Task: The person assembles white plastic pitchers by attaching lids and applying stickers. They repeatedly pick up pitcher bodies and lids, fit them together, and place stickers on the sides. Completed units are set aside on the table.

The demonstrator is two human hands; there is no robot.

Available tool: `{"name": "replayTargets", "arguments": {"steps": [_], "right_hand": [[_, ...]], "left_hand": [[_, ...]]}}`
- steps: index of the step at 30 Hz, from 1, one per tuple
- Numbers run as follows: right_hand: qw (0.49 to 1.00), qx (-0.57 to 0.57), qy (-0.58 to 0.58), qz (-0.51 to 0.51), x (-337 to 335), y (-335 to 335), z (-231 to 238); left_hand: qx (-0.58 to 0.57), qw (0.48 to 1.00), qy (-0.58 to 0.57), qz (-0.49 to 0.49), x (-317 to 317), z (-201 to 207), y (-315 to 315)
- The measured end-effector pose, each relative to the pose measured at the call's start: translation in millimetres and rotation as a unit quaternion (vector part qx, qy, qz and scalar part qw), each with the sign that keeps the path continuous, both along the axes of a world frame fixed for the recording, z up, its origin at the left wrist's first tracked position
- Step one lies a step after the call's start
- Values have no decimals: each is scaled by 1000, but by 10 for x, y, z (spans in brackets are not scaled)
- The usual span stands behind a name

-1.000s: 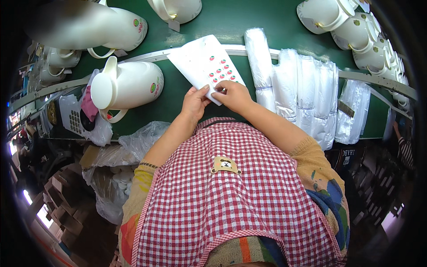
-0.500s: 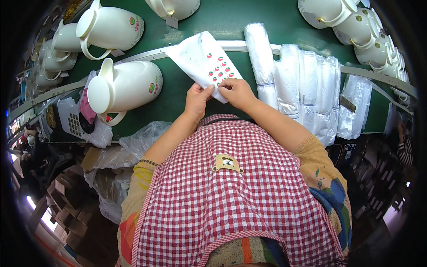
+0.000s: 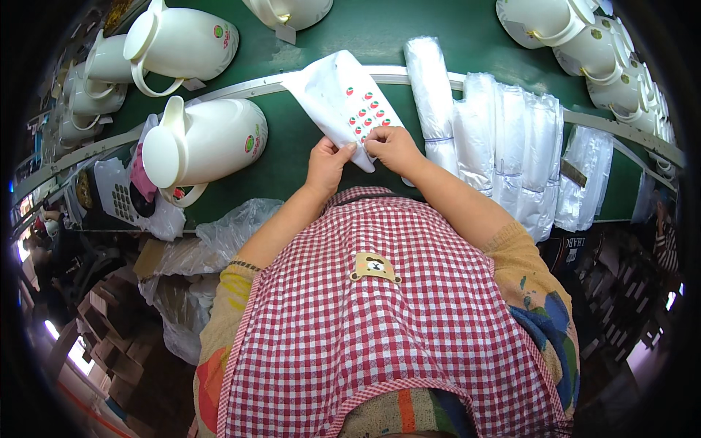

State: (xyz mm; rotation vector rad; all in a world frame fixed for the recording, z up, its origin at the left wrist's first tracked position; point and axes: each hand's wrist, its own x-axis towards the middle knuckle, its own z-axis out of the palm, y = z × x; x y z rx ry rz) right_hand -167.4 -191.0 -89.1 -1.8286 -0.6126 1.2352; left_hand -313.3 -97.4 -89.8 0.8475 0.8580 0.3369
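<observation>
Both my hands are at a white sticker sheet [image 3: 328, 82] with several rows of small red-and-green round stickers; it tilts up and away from me over the green table. My left hand [image 3: 326, 169] pinches its near end between thumb and fingers. Thumb and bent fingers of my right hand [image 3: 399, 152] close at the lower sticker rows, hiding some of them; whether a single sticker is between the fingertips cannot be seen. Left of the hands stands a cream jug [image 3: 215, 139] with a spout, a handle and a small red-and-green mark.
Bundles of clear plastic bags [image 3: 475, 135] lie to the right. More cream jugs stand at the far left [image 3: 193, 47] and far right [image 3: 610, 55]. A curved metal rail [image 3: 252, 89] crosses the green tabletop [image 3: 365, 33]. Below the left edge is a plastic-lined carton [image 3: 186, 292].
The sticker sheet and both hands appear slightly farther right in the picture, along with the bag bundles and far jugs. Both hands keep nearly the same grip.
</observation>
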Motion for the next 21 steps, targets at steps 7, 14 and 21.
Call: {"name": "replayTargets", "arguments": {"steps": [7,14,21], "right_hand": [[995,9,-14,-100,152,-37,260],[781,382,-453,197,-179,298,821],[764,355,-422,334,-312,256,789]], "left_hand": [[-31,995,90,42,12,-35,89],[-64,995,65,47,231,69,35],[-151,987,-32,31,122,-102,106]]}}
